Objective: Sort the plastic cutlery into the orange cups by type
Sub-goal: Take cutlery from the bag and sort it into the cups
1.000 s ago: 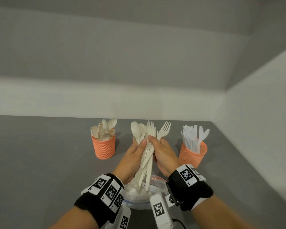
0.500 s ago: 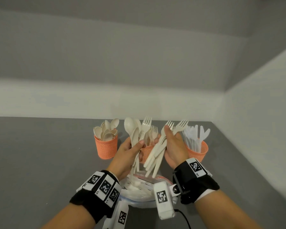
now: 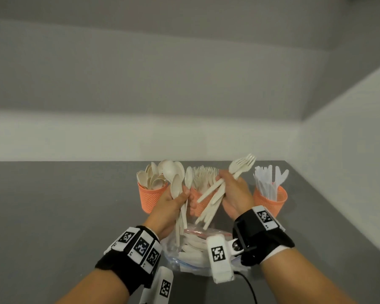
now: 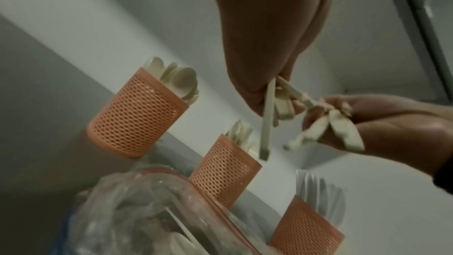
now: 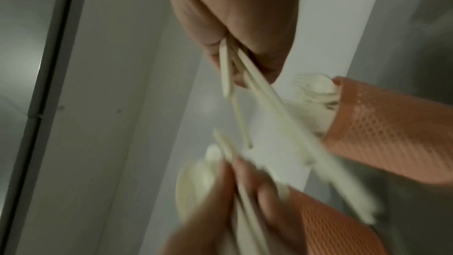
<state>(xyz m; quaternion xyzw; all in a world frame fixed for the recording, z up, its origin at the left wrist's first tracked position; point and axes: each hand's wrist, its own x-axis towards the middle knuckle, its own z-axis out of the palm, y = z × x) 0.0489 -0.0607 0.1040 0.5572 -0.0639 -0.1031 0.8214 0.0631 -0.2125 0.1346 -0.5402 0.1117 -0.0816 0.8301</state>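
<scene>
Three orange mesh cups stand in a row on the grey table. The left cup (image 3: 150, 197) (image 4: 134, 113) holds spoons, the middle cup (image 3: 201, 204) (image 4: 224, 169) holds forks, and the right cup (image 3: 270, 198) (image 4: 306, 226) holds white knives. My left hand (image 3: 173, 201) (image 4: 262, 32) grips a bunch of cream spoons (image 3: 177, 185) upright in front of the left and middle cups. My right hand (image 3: 234, 189) (image 5: 232, 16) grips a bunch of cream forks (image 3: 239, 168), tines up and to the right, handles slanting down across the middle cup.
A clear plastic bag (image 3: 195, 249) (image 4: 137, 210) with more cutlery lies on the table just below my hands. White walls close the table at the back and on the right. Grey table top (image 3: 53, 205) stretches to the left.
My hands have pulled apart, splitting one mixed bunch: spoons stay in the left hand, forks went right with the right hand. Both hands have risen and moved toward the cups.
</scene>
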